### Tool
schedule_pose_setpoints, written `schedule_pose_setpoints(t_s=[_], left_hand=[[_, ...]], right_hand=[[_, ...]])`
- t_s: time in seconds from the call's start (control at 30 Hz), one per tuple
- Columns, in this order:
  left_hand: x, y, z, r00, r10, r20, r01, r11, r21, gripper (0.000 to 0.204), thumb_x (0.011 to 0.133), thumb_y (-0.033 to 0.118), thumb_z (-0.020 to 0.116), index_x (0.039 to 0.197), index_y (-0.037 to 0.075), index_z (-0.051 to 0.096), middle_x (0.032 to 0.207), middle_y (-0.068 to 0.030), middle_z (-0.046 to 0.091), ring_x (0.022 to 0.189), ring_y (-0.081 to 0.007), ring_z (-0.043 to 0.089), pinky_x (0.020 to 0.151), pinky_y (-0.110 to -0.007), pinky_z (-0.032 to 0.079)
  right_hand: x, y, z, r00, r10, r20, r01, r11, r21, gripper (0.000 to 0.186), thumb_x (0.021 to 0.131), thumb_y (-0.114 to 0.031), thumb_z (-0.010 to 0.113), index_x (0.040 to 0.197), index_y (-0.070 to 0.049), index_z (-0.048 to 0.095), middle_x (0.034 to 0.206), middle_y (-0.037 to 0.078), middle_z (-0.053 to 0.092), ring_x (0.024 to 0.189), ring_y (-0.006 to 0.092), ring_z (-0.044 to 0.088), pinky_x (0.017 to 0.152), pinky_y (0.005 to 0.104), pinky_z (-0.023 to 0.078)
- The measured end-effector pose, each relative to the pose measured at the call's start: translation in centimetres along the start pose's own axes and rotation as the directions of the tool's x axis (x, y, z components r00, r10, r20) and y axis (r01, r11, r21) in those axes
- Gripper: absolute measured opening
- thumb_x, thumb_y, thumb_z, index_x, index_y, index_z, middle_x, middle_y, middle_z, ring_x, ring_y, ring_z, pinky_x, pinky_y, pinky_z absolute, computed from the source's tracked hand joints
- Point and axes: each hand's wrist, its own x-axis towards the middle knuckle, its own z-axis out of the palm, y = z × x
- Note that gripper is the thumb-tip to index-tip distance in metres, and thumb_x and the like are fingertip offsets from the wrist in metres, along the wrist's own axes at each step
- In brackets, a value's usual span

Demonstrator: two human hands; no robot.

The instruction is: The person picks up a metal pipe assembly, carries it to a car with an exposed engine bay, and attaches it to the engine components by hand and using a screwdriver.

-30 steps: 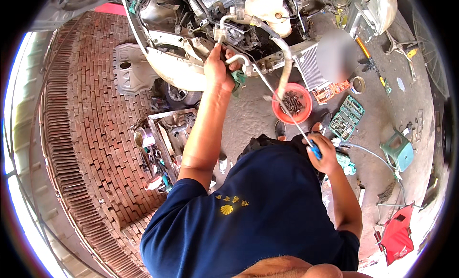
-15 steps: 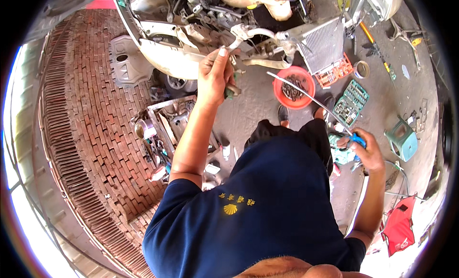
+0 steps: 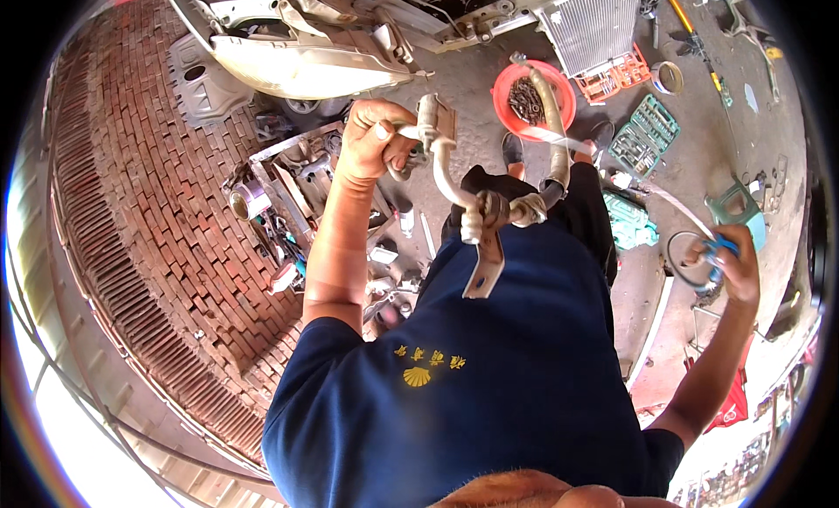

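My left hand [image 3: 365, 149] is closed round one end of a bent metal car hose assembly [image 3: 447, 180], raised in front of my chest. The assembly has clamps, a flat bracket [image 3: 486, 267] and a thicker hose section [image 3: 551, 101] that curves up over the red basin. Out to the right, my right hand [image 3: 741, 267] is closed on a blue-handled tool [image 3: 720, 250] with a long thin shaft. That shaft is smeared by motion, so its exact kind is unclear. A dark ring-like loop [image 3: 684, 272] shows beside this hand.
Ahead lies an opened car front with a headlight [image 3: 315, 66] and a radiator [image 3: 594, 27]. A red basin [image 3: 564, 75] of small metal parts stands by my feet. Socket sets [image 3: 647, 134], a green stool [image 3: 741, 209] and a crate of parts [image 3: 297, 141] are around me.
My left hand has drawn the hose assembly back from the car front toward my chest. My right hand has swung outward and up to the right with the blue-handled tool.
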Motion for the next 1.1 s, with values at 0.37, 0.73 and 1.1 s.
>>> schedule_pose_setpoints(t_s=[0.37, 0.73, 1.1], left_hand=[[3.5, 2.4, 2.0, 0.942, 0.188, 0.278, -0.161, 0.980, -0.119, 0.060, 0.087, 0.056, 0.077, 0.064, 0.002, 0.064, 0.058, -0.0052, 0.061, 0.049, -0.0197, 0.050, 0.049, -0.037, 0.035], [4.6, 1.8, 2.0, 0.938, 0.152, 0.312, -0.125, 0.987, -0.104, 0.060, 0.087, 0.057, 0.077, 0.065, 0.002, 0.067, 0.057, -0.0063, 0.062, 0.049, -0.0199, 0.053, 0.049, -0.036, 0.036], [5.2, 1.8, 4.8, 0.915, -0.136, 0.379, 0.057, 0.976, 0.211, 0.038, 0.091, 0.030, 0.078, 0.081, -0.006, 0.074, 0.064, -0.0113, 0.068, 0.048, -0.0133, 0.058, 0.048, -0.030, 0.044]], right_hand=[[9.1, -8.5, 11.5, 0.963, 0.115, 0.244, -0.099, 0.992, -0.077, 0.031, 0.090, -0.017, 0.078, 0.101, 0.010, 0.070, 0.090, 0.016, 0.076, 0.086, 0.0211, 0.075, 0.080, 0.0338, 0.060], [9.4, -8.8, 10.8, 0.946, 0.116, 0.302, -0.114, 0.993, -0.024, 0.034, 0.089, -0.020, 0.079, 0.100, 0.010, 0.068, 0.090, 0.018, 0.075, 0.083, 0.0226, 0.075, 0.078, 0.0334, 0.060], [9.7, -10.0, 10.5, 0.932, 0.202, 0.301, -0.179, 0.979, -0.102, 0.033, 0.094, -0.025, 0.074, 0.095, 0.008, 0.070, 0.086, 0.014, 0.074, 0.075, 0.0194, 0.072, 0.073, 0.0334, 0.057]])
